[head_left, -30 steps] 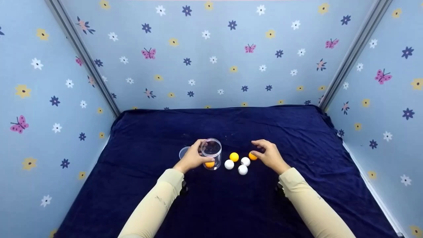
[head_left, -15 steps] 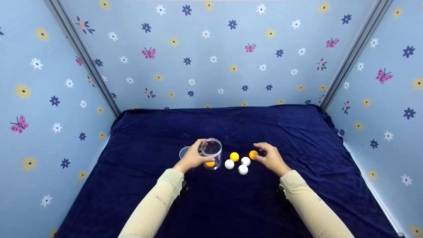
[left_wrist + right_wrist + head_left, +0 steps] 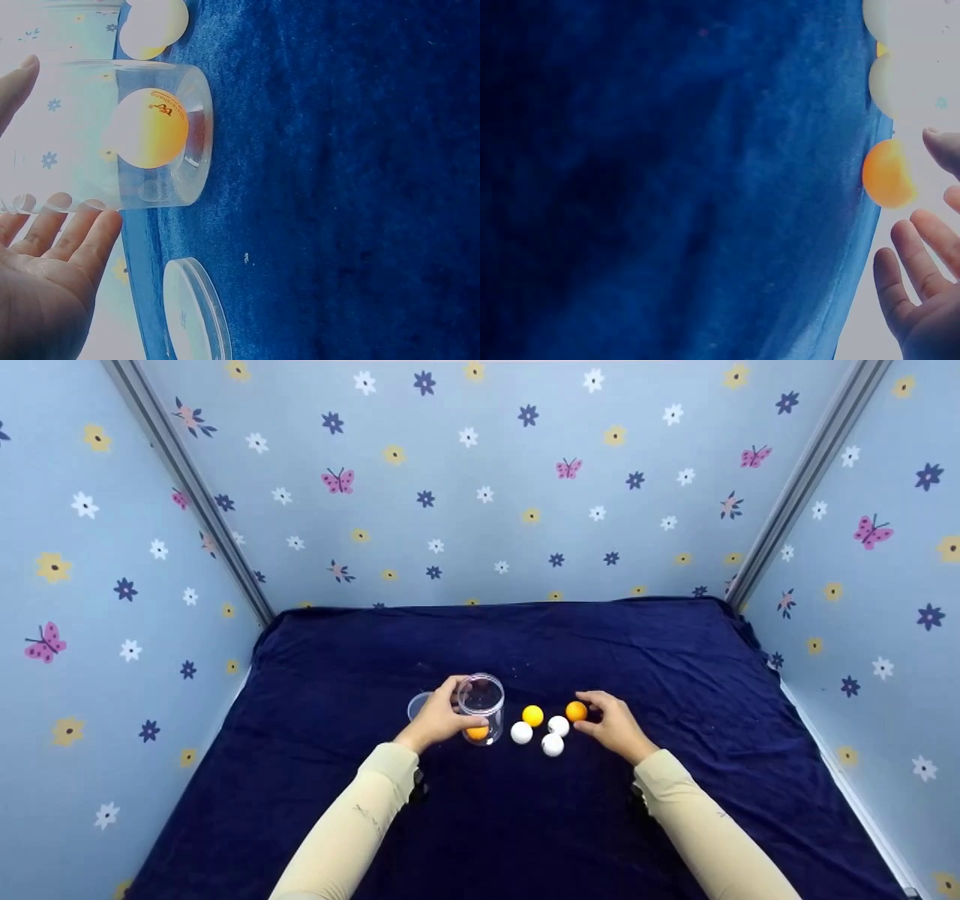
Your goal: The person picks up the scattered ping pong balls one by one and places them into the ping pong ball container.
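My left hand [image 3: 439, 721] grips a clear plastic jar [image 3: 491, 726] that stands upright with its mouth uncovered. Inside, at the bottom, lies an orange ping-pong ball [image 3: 152, 129] with small printing on it. To the right, my right hand [image 3: 616, 729] has thumb and fingers spread on either side of another orange ping-pong ball [image 3: 576, 711]. A gap shows between the fingers and that ball [image 3: 889, 174] in the right wrist view. Between the jar and this hand lie a yellow-orange ball [image 3: 533, 715] and three white balls [image 3: 553, 745].
A round clear lid [image 3: 196, 315] lies on the cloth left of the jar, partly hidden by my left hand in the head view. Dark blue cloth [image 3: 480, 825] covers the table. Flower-patterned walls [image 3: 480, 472] stand at the back and both sides.
My right hand has shifted slightly down and its fingers have moved off the orange ball, which now shows fully. The left hand and jar have stayed put.
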`<action>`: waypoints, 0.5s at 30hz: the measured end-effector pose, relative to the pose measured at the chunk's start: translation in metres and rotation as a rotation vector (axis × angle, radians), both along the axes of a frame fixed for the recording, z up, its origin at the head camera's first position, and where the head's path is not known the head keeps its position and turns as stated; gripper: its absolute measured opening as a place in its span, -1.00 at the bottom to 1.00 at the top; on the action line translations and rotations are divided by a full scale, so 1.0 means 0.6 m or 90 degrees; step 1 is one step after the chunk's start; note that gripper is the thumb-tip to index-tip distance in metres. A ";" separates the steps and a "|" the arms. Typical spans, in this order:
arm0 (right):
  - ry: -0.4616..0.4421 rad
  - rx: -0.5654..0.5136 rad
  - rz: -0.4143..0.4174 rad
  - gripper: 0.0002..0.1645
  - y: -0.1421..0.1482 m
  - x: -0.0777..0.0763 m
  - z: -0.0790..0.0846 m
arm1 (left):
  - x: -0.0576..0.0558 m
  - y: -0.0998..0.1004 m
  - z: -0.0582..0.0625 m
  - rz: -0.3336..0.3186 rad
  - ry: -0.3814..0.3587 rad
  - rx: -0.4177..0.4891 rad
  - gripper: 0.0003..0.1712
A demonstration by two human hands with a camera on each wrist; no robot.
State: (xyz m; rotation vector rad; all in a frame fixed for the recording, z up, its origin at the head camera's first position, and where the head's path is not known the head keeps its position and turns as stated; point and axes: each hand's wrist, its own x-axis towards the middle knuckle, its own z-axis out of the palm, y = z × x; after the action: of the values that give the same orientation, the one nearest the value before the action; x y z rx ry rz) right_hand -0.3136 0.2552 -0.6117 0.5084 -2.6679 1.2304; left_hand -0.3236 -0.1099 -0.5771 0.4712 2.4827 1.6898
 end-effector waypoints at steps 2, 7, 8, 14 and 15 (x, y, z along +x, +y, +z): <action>-0.003 -0.002 0.000 -0.33 -0.001 -0.001 -0.001 | 0.000 0.000 0.000 -0.001 -0.001 0.003 -0.03; -0.010 0.009 -0.006 -0.31 -0.003 -0.003 -0.003 | 0.001 -0.001 0.002 -0.005 0.006 0.003 -0.02; -0.012 0.012 -0.006 -0.31 -0.003 -0.004 -0.004 | 0.001 -0.001 0.002 -0.006 0.006 0.002 -0.02; -0.029 0.032 0.000 -0.31 -0.007 -0.005 -0.008 | 0.000 -0.001 0.001 -0.006 0.003 0.002 -0.01; -0.031 0.036 0.000 -0.31 -0.008 -0.006 -0.009 | 0.000 0.000 0.001 -0.005 0.003 0.002 -0.02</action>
State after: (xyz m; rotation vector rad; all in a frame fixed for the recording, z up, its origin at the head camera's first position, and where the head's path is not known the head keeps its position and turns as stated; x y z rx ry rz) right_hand -0.3173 0.2501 -0.6171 0.4927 -2.7503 1.1844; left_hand -0.3234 -0.1101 -0.5768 0.4848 2.4797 1.6916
